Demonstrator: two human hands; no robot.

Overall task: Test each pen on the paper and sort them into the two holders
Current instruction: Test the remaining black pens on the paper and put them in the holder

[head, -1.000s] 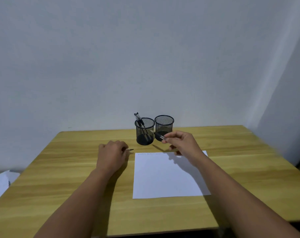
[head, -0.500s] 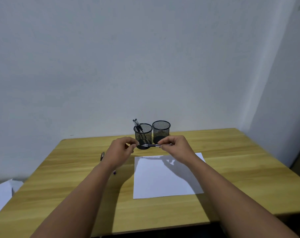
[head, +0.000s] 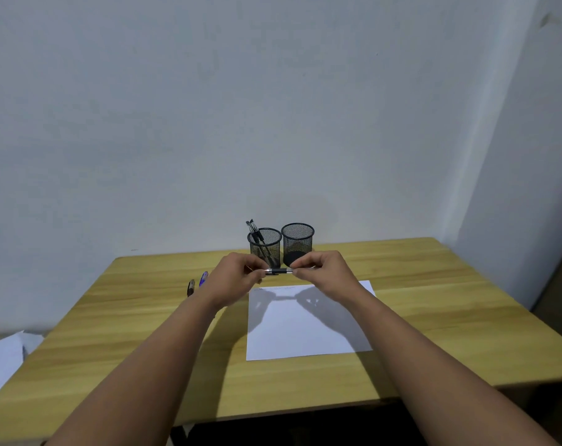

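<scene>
Pen (head: 279, 271) now lifted, pinched at both ends by left hand (head: 233, 278) and right hand (head: 321, 273) above paper (head: 308, 329) far edge; uncapping judged underway, test pending.

Both bare forearms reach forward and converge toward the middle, wrists raised above the surface (head: 434, 284). The left hand (head: 233, 278) shows its back to the camera, its fingers (head: 252, 262) curled inward and pinching the left end of a pen (head: 279, 271) held level. The right hand (head: 324, 273) mirrors it, fingers bent, thumb and fingertips pinching the pen's right end. The two hands sit close together at the same height, knuckles up.
</scene>
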